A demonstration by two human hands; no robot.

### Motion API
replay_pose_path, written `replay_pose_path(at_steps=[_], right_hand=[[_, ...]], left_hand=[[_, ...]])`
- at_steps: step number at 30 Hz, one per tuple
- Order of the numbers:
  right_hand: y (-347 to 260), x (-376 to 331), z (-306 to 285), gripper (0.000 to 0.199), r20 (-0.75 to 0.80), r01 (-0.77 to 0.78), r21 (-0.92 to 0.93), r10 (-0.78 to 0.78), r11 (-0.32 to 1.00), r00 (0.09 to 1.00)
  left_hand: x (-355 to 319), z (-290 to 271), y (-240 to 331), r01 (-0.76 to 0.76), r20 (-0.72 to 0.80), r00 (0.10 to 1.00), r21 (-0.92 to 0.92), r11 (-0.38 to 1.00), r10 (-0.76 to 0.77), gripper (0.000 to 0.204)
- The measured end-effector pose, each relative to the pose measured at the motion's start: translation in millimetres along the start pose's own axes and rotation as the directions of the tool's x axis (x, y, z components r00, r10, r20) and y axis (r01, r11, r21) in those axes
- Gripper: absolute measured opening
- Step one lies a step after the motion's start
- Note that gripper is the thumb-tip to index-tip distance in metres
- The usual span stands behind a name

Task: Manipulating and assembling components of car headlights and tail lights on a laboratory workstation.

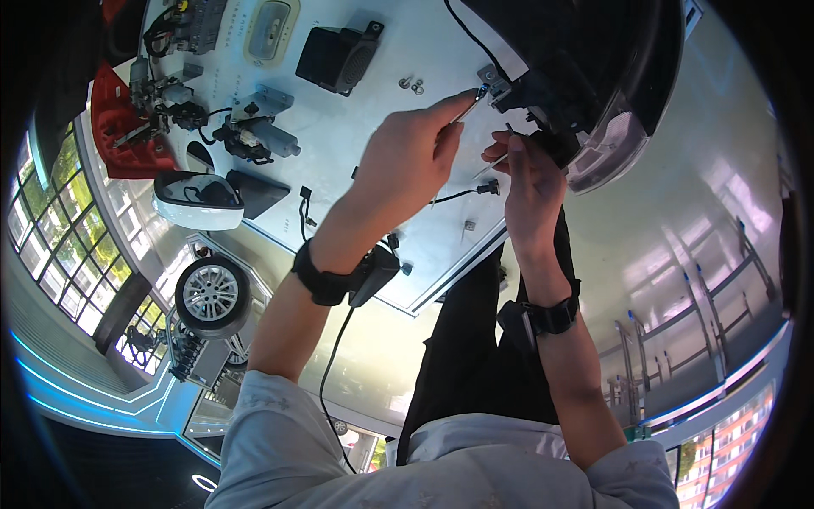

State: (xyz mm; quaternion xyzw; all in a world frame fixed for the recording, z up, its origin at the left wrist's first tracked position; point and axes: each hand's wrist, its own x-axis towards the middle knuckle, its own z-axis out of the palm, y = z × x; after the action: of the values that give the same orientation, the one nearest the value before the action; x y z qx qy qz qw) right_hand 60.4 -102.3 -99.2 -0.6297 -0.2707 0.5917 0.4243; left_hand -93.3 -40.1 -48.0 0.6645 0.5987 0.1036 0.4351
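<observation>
My left hand [409, 157] is closed, with a thin metal tool [464, 113] between thumb and forefinger. Its fingertip touches a small blue-tipped part beside a metal bracket [496, 78] at the edge of a large black housing. That housing carries a clear-lensed vehicle lamp [612, 148]. Just right of it, my right hand [534, 182] is pinched around a slim metal piece [493, 164], its exact kind too small to tell. A black cable connector [487, 187] lies on the white panel [339, 153] between the hands. Black devices are strapped around both wrists.
On the panel are a black boxy unit [339, 56], loose screws [411, 86], an oval lamp [271, 30], small motors [263, 140] and a side mirror [199, 199]. A red lamp [127, 127] stands far left, with a wheel [212, 291] below. A black cable [331, 373] hangs from my left wrist.
</observation>
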Motion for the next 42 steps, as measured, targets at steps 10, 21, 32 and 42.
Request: replay_pose_path(at_steps=[10,21,32,42], right_hand=[[-14,-2,10,0.031,-0.125,0.037,0.177,-0.015,0.983,0.992],[2,5,21,0.015,-0.257,0.197,0.042,-0.18,0.979,0.95],[11,11,12,0.016,-0.263,0.374,-0.24,-0.431,0.896,0.863],[21,15,12,0.022,-0.273,0.468,-0.302,-0.545,0.831,0.792]], left_hand=[[25,-29,7,-0.166,0.209,0.969,0.164,0.973,0.13,0.031],[23,-21,10,0.109,0.351,0.932,-0.023,0.994,-0.094,0.033],[32,-25,16,0.126,0.412,0.899,0.08,0.989,-0.148,0.033],[34,-27,22,0.214,0.419,0.881,0.057,0.975,-0.218,0.034]])
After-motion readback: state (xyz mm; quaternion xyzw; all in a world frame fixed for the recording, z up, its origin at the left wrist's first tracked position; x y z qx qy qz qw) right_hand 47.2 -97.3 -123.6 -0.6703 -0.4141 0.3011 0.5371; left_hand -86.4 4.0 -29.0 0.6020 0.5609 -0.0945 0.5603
